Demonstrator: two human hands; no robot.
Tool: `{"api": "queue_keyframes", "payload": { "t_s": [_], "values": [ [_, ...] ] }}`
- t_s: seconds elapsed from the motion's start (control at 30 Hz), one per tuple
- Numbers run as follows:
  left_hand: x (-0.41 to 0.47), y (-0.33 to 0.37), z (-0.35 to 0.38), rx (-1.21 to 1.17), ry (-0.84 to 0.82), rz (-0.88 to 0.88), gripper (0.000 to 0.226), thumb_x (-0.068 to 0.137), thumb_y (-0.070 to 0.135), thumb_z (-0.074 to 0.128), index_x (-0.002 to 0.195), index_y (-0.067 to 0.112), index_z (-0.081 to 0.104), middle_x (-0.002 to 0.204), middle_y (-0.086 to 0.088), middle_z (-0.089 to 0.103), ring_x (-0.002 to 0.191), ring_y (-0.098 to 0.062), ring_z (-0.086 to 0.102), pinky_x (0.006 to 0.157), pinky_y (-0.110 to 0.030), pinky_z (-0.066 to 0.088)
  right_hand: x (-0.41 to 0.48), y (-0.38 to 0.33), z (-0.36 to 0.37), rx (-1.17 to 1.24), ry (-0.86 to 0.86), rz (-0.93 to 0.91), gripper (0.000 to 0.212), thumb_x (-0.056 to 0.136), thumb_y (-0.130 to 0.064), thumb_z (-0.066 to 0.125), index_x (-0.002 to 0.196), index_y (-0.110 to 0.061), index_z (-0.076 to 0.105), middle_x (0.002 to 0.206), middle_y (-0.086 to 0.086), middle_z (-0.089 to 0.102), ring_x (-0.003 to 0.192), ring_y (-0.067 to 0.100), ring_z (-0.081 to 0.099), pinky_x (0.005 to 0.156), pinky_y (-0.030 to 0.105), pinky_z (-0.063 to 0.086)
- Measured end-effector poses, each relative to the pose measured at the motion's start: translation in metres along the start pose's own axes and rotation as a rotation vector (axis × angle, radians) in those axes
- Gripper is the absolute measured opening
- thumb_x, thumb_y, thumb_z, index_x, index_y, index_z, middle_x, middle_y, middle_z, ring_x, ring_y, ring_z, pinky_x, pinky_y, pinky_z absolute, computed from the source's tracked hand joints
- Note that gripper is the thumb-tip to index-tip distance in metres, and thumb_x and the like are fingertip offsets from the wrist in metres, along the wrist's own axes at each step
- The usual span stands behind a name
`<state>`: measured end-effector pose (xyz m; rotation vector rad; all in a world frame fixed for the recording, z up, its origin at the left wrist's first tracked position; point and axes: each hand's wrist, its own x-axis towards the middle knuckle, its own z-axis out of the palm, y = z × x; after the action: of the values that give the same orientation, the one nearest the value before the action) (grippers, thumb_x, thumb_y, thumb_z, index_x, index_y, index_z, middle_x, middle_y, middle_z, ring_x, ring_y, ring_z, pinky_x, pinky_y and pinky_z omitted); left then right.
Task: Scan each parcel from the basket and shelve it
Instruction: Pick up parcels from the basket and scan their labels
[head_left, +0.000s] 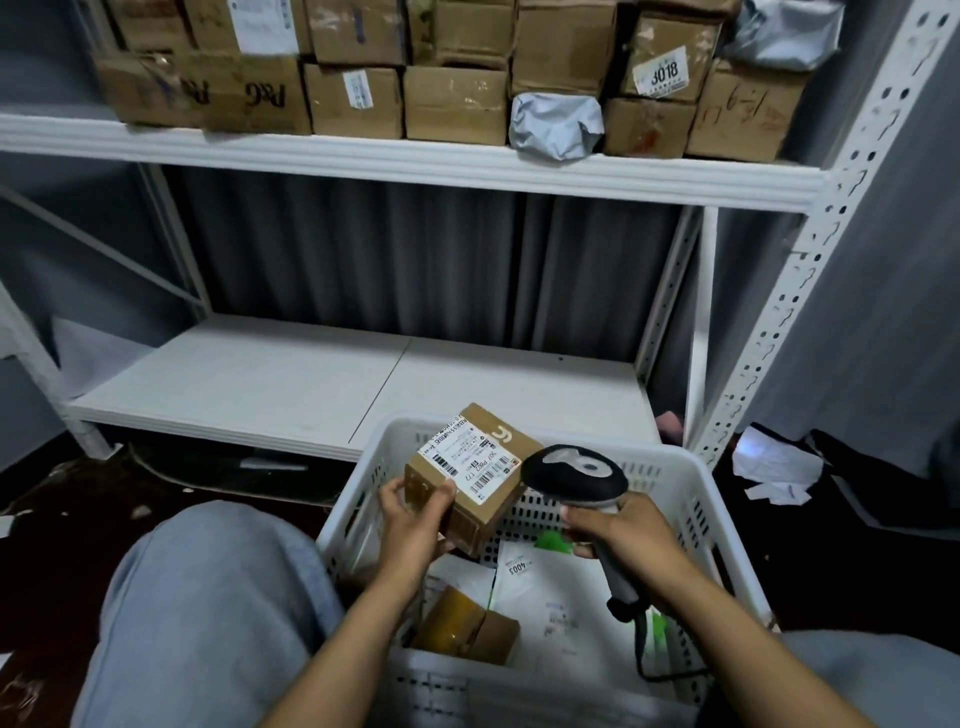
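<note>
Starting big: the white rack (810, 291) stands right behind the basket (717, 519), and its lower shelf (291, 384), just past the basket's far rim, looks like the obvious drop spot, since the upper shelf (415, 161) high above the basket is packed with cartons. The basket sits between your knees, with white mailer bags (561, 603) and a taped brown parcel (467, 623) lying on its floor, so I'd say you're nowhere near done. The parcel in hand (493, 514) is a small brown box held over the basket's far-left corner, tilted with its label side up. The scanner (574, 478) hovers over the middle of the basket, its head just beside the box's right edge. Your left hand (413, 519) grips the box's near end, thumb on top and fingers curled underneath; your right hand (613, 530) is wrapped around the scanner's handle. Now the actual tip: the scanner's nose looks too close and a bit off to the side, so pull it back toward the basket's near rim and aim it squarely at the label (462, 460). That thumb sits right by the label's near edge, so watch it doesn't slide over a barcode. Tilt the box a touch toward the scanner so glare doesn't wash out the print, hold both steady over the basket, then shelve it once it reads.
</note>
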<state>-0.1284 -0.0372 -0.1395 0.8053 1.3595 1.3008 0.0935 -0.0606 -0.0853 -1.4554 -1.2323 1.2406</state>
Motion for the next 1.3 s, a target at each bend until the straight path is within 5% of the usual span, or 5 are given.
{"api": "queue_keyframes", "payload": {
  "t_s": [0.17, 0.33, 0.6, 0.9, 1.3],
  "values": [
    [-0.008, 0.031, -0.001, -0.114, -0.115, 0.039, 0.048, 0.093, 0.029, 0.058, 0.134, 0.033, 0.033, 0.116, 0.003, 0.060, 0.094, -0.016, 0.063, 0.083, -0.055, 0.056, -0.009, -0.024, 0.032, 0.136, 0.192, -0.137, 0.021, 0.080, -0.016, 0.078, 0.100, -0.018, 0.074, 0.095, -0.002, 0.076, 0.093, 0.016, 0.069, 0.085, 0.031, 0.053],
    [-0.013, 0.082, -0.019, -0.144, -0.167, 0.108, 0.040, 0.096, 0.040, 0.050, 0.135, 0.035, 0.041, 0.119, 0.003, 0.062, 0.102, -0.021, 0.063, 0.055, -0.029, 0.056, -0.007, -0.078, 0.058, 0.319, 0.229, -0.232, 0.022, 0.081, -0.014, 0.075, 0.102, -0.021, 0.072, 0.098, -0.006, 0.076, 0.099, 0.016, 0.067, 0.095, 0.039, 0.051],
    [-0.010, 0.184, -0.073, 0.311, -0.206, 0.306, 0.139, 0.055, 0.076, 0.073, 0.153, 0.029, -0.014, 0.160, 0.004, 0.018, 0.145, -0.017, 0.022, 0.119, -0.042, 0.024, 0.003, -0.171, 0.104, 0.235, 0.193, -0.322, 0.031, 0.077, -0.020, 0.080, 0.106, -0.015, 0.071, 0.099, 0.000, 0.073, 0.096, 0.020, 0.065, 0.085, 0.035, 0.050],
    [-0.012, 0.288, -0.098, 0.432, 0.039, 0.640, 0.115, 0.071, 0.046, 0.080, 0.153, 0.035, 0.000, 0.154, -0.006, 0.022, 0.139, -0.023, 0.034, 0.104, -0.029, 0.031, 0.003, -0.268, 0.138, 0.261, 0.149, -0.412, 0.029, 0.078, -0.019, 0.079, 0.105, -0.015, 0.071, 0.107, 0.004, 0.073, 0.100, 0.020, 0.067, 0.090, 0.034, 0.053],
    [0.038, 0.426, -0.077, 0.396, 0.335, 0.818, 0.093, 0.069, 0.054, 0.077, 0.144, 0.036, 0.025, 0.143, -0.013, 0.033, 0.124, -0.030, 0.046, 0.098, -0.034, 0.038, 0.069, -0.415, 0.107, -0.040, 0.363, -0.505, 0.021, 0.078, -0.016, 0.075, 0.068, -0.007, 0.060, 0.061, 0.010, 0.058, 0.042, 0.023, 0.052, 0.045, 0.026, 0.039]
  ]
}}
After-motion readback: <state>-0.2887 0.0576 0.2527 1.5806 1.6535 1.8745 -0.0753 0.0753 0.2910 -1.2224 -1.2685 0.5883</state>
